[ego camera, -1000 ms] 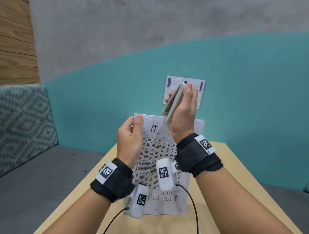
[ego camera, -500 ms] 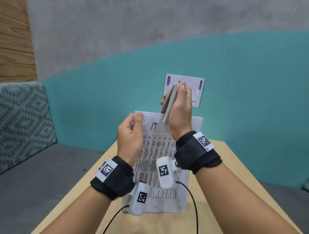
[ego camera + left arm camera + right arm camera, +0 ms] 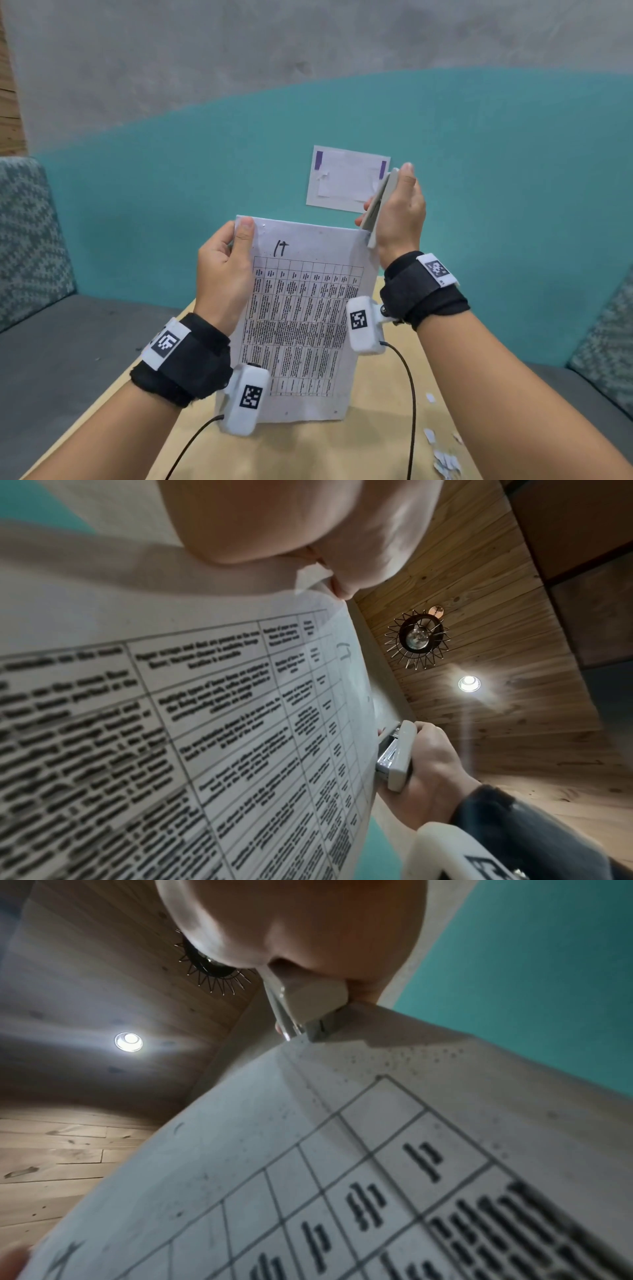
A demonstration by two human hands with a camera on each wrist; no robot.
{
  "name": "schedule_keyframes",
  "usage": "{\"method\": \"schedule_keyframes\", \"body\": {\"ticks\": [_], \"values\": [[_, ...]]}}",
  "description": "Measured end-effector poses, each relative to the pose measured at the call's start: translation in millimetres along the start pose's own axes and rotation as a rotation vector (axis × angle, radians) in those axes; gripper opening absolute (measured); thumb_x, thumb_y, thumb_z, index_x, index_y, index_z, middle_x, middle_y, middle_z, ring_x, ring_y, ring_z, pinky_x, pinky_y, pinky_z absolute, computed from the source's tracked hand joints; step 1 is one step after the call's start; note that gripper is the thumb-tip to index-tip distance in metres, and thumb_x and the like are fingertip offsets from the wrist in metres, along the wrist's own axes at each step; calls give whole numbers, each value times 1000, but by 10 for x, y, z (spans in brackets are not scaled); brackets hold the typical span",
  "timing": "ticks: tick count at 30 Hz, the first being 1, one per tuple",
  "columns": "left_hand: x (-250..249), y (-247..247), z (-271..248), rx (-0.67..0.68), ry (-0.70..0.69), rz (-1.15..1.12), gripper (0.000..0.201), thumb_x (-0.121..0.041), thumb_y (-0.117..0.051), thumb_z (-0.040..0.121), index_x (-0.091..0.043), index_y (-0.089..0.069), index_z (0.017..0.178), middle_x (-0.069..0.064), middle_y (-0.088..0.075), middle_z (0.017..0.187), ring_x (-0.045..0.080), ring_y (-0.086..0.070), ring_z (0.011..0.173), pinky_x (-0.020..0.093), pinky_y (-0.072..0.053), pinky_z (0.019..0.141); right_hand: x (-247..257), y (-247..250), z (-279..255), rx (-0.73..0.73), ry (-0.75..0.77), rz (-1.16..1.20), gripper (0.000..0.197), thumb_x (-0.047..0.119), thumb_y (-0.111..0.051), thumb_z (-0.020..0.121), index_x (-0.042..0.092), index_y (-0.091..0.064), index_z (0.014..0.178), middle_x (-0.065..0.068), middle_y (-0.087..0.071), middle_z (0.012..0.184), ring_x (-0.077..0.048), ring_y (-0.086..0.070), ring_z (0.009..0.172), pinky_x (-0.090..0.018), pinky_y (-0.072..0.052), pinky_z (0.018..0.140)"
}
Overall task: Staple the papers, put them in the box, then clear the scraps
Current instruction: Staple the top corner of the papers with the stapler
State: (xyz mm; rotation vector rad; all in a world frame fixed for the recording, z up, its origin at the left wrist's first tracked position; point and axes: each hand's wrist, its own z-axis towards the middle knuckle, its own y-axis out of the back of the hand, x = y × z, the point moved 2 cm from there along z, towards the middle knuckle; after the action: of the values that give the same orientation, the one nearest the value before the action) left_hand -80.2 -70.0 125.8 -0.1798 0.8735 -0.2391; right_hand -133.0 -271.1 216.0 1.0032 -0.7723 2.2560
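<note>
While hands (image 3: 224, 270) grip, papers (image 3: 301, 322) stand between.

Both forearms reach forward and up, wrists strapped in black bands: the left hand (image 3: 224, 270) pinches with thumb on top, the right hand (image 3: 397, 212) raised higher, fingers curled closed.

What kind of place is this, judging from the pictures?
Probably a lounge or café-style seating corner: a cushioned bench runs along a teal wall behind a small wooden table, under a plank ceiling.
</note>
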Motion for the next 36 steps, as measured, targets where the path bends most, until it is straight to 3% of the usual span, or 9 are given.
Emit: {"method": "schedule_keyframes", "body": {"ticks": [4, 11, 15, 16, 21, 24, 28, 31, 36], "values": [[-21, -34, -13, 17, 12, -27, 55, -33, -50, 110, 15, -46, 84, 6, -41, 77, 21, -34, 71, 33, -33, 64, 18, 41, 31, -13, -3, 23, 42, 51, -36, 101, 20, -50, 77, -12, -50, 72, -23, -53, 57, -31, -51, 46], [-30, -39, -33, 38, 29, -61, 51, -36, -52, 109, 12, -58, 92, 11, -56, 82, 22, -51, 77, 37, -46, 72, 43, 73, 59, -18, -26, 56, 44, 50, -34, 102, 17, -50, 79, -9, -48, 64, -20, -50, 49, -30, -50, 45], [-45, -62, -38, 31, 41, -32, 39, -30, -50, 110, -9, -62, 80, -16, -62, 66, 0, -56, 62, 18, -50, 63, 34, 73, 50, -38, -24, 70, 45, 49, -33, 103, 16, -47, 75, -5, -44, 58, -20, -46, 44, -31, -49, 44], [-45, -62, -39, 34, 40, -28, 38, -29, -50, 110, -11, -61, 79, -17, -61, 66, -1, -54, 61, 17, -49, 63, 31, 74, 47, -46, -18, 73, 45, 49, -33, 103, 16, -46, 74, -5, -43, 57, -20, -45, 43, -31, -49, 43], [-53, -50, -52, 38, 5, -33, 52, -31, -50, 110, 14, -51, 86, 7, -45, 77, 16, -41, 70, 28, -40, 64, -6, 77, 51, -60, -18, 82, 49, 50, -31, 102, 16, -43, 70, -11, -42, 58, -21, -42, 38, -28, -45, 40], [-79, -53, -59, 40, -6, -21, 52, -31, -50, 111, 13, -46, 82, 6, -38, 76, 19, -35, 69, 29, -35, 62, -25, 77, 61, -60, -18, 74, 49, 51, -31, 102, 16, -41, 69, -12, -40, 60, -20, -41, 39, -27, -44, 39], [-47, -36, -53, 40, 13, -30, 49, -32, -51, 110, 7, -51, 80, 1, -45, 71, 10, -43, 65, 27, -40, 62, -30, 61, 61, -63, -21, 68, 49, 50, -31, 103, 16, -38, 69, -11, -38, 60, -21, -40, 40, -28, -45, 39], [-56, -31, -62, 55, 21, -41, 56, -36, -51, 109, 17, -52, 91, 10, -48, 82, 23, -43, 76, 37, -39, 70, -38, 56, 60, -65, -12, 64, 48, 49, -30, 103, 15, -37, 70, -14, -37, 64, -21, -39, 42, -28, -44, 38], [-60, -34, -42, 47, 31, -35, 59, -37, -52, 109, 18, -49, 90, 9, -46, 85, 27, -37, 77, 41, -35, 71, -61, 72, 83, -70, -33, 117, 46, 50, -34, 100, 14, -43, 73, -14, -41, 68, -22, -45, 43, -31, -48, 42]]}}
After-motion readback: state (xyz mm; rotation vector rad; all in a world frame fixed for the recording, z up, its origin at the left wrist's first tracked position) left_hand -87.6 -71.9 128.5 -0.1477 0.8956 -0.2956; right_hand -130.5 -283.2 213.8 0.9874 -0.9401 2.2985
